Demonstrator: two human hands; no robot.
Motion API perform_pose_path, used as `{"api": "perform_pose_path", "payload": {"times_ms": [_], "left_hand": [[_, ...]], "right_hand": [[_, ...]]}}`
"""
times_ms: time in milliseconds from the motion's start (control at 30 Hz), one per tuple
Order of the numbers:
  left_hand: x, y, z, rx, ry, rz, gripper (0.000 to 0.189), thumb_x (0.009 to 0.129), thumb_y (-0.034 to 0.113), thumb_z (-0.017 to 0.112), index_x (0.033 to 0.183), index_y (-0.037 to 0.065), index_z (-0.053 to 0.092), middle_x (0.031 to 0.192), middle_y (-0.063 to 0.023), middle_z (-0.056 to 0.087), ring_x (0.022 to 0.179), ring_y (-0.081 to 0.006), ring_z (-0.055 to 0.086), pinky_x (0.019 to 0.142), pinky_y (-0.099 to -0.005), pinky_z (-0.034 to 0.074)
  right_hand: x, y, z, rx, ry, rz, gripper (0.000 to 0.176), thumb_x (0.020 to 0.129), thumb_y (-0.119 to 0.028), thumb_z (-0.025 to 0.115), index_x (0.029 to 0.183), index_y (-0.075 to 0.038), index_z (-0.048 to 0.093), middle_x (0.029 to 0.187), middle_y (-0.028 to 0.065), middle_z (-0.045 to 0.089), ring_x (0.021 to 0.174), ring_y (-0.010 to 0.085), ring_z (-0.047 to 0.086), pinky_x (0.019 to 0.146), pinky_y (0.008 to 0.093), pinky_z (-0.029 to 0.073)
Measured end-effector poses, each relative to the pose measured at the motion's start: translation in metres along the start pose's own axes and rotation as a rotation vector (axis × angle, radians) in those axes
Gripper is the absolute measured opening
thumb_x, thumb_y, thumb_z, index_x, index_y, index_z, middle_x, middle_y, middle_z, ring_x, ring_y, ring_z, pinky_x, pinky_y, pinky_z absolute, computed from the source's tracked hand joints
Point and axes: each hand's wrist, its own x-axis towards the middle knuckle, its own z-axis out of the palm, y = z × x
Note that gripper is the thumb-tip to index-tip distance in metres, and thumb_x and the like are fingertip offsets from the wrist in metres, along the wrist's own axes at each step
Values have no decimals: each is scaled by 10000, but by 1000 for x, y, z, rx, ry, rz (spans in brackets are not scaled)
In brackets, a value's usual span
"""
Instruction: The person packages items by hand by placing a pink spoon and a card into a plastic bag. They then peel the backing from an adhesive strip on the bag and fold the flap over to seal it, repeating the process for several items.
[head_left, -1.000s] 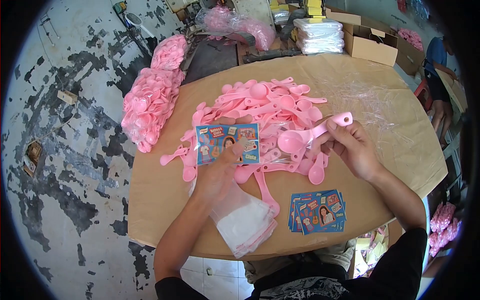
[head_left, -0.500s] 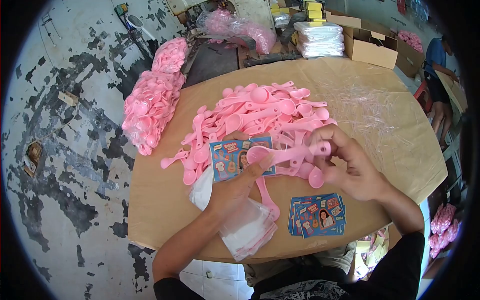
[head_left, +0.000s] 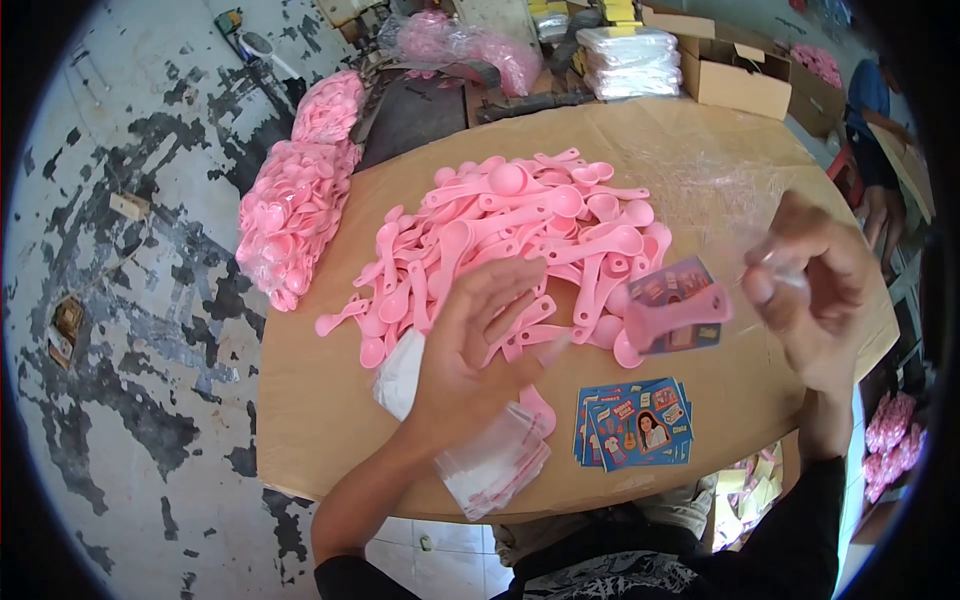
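Note:
My left hand [head_left: 468,345] is open with its fingers spread, over the near edge of a heap of pink measuring spoons [head_left: 510,215] and above a stack of clear plastic bags [head_left: 497,462]. My right hand [head_left: 822,295] is raised at the right, thumb and fingers pinched on a scrap of clear plastic film [head_left: 782,268]. Between the hands, touched by neither, is a blurred blue card [head_left: 672,285] with a pink spoon [head_left: 680,316] lying across it. Several printed blue cards [head_left: 640,428] form a small pile at the table's front.
Thin clear plastic strips [head_left: 715,190] litter the brown-covered table [head_left: 770,150] at the back right. Filled bags of pink spoons [head_left: 295,205] stand at the left. Behind are stacked clear packs [head_left: 628,62] and a cardboard box [head_left: 735,85]. Another person [head_left: 872,130] is at far right.
The card and spoon, held between both hands before, have left them and moved right. My left hand has opened; my right hand has moved right, away from them, with the plastic film.

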Motion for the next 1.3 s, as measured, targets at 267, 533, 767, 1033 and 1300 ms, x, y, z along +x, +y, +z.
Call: {"api": "perform_pose_path", "payload": {"times_ms": [267,533,767,1033,1300], "left_hand": [[-23,33,47,323,-471,-276,541,905,155,633,1368,13,393,1324,-154,510,1237,-209,492,999,-342,413],[-25,22,40,-133,-528,-451,428,957,20,513,1363,6,376,1220,-144,597,1240,-201,512,1017,-324,414],[-18,30,38,-314,-213,-510,390,1047,187,337,1382,-12,359,1253,-163,575,1193,-275,557,998,-386,475],[-18,10,29,15,-40,-388,333,1026,110,387,1322,-19,466,1119,-96,606,959,-99,597,844,-232,465],[-23,1,29,169,-132,-384,333,1014,72,400,1323,-37,458,1034,-83,574,845,-101,579,694,-227,480]], "right_hand": [[-11,-17,47,576,-336,364,97,881,-82,613,926,-8,570,803,61,614,647,108,598,612,226,474],[-6,3,51,536,-389,409,388,816,-79,754,1139,-18,549,813,34,642,722,74,603,687,227,448],[-12,14,62,509,-335,357,342,834,35,670,1140,-34,533,760,40,669,673,31,586,576,201,447],[-13,25,72,-154,-249,-32,199,752,-44,730,939,-70,668,892,55,646,807,213,611,637,308,502],[-19,28,81,-281,-213,-234,255,678,-154,754,926,-107,712,935,15,643,866,198,581,740,331,494]]}}
